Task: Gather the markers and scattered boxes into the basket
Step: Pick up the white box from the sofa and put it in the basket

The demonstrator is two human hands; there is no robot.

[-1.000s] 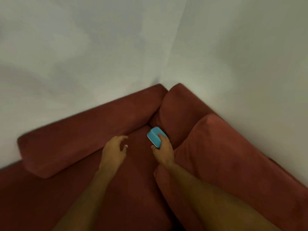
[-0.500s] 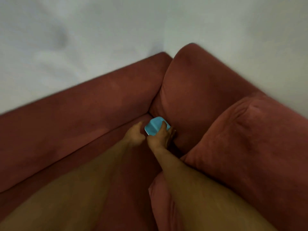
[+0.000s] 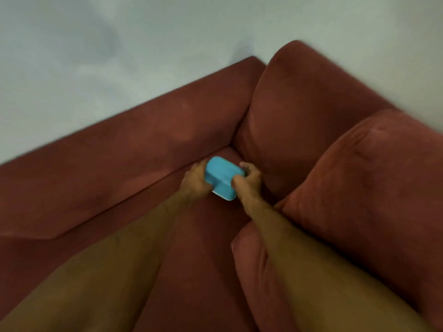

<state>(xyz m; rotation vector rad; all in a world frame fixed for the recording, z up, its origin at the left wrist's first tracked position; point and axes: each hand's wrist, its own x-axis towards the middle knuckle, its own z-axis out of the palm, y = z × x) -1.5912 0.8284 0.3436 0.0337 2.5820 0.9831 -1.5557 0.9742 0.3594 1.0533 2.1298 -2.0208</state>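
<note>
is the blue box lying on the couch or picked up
Picked up: the blue box is gripped between the left hand and right hand, tilted above the couch seat.

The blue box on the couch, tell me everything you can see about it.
The blue box is a small, light-blue, rounded-cornered thing with a smooth, plastic-looking surface and a thin pale edge along its near bottom side. It is tilted, near end lower, just above the seat in the corner of the red couch. The left hand grips its left side and the right hand grips its right side, fingers curled over its edges. The picture is blurred, so any lid, seam or label cannot be made out.
</note>
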